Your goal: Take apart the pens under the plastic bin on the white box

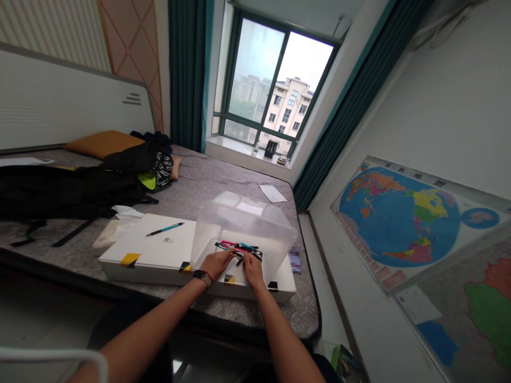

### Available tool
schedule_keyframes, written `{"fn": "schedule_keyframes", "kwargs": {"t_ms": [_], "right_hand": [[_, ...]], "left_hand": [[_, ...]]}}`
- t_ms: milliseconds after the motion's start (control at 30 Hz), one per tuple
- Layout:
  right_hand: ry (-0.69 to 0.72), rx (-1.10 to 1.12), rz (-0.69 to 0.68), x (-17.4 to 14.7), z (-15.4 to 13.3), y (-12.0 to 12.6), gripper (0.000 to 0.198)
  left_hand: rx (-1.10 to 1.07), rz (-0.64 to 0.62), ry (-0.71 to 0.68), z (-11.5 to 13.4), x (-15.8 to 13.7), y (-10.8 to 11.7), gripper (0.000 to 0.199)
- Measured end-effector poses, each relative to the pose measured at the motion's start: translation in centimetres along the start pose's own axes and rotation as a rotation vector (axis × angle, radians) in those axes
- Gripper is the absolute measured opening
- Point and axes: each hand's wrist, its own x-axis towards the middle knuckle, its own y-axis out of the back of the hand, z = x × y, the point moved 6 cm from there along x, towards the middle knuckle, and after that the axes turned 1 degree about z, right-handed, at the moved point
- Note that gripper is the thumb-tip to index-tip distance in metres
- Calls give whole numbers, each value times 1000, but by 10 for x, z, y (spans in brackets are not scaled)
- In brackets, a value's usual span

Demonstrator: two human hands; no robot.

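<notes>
A translucent plastic box lies tipped on a flat white carton, its open side facing me. Several pens, black, red and teal, lie bunched at its opening. My left hand, with a dark watch and a red cord on its wrist, is closed with its fingertips on a dark pen at the near side of the bunch. Close beside it, my right hand is also closed, pinching at a dark pen. The fingers partly hide what they grip. A single blue and black pen rests apart on the carton's left part.
The white carton, with yellow and black tape tabs, sits along the bed's near edge. Behind it on the left are a black bag, tissues and an orange pillow. White paper lies farther back, near the window.
</notes>
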Motion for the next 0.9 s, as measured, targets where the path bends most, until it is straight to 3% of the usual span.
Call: {"fn": "schedule_keyframes", "kwargs": {"t_ms": [267, 500, 700, 900], "right_hand": [[14, 22, 53, 0, 2, 2, 32], [24, 13, 11, 2, 1, -1, 39], [13, 61, 27, 0, 3, 0, 31], [28, 52, 30, 1, 4, 1, 35]], "left_hand": [[20, -33, 29, -1, 2, -1, 46], [20, -24, 29, -1, 1, 2, 47], [22, -38, 47, -1, 2, 1, 48], [2, -29, 39, 1, 2, 0, 46]]}}
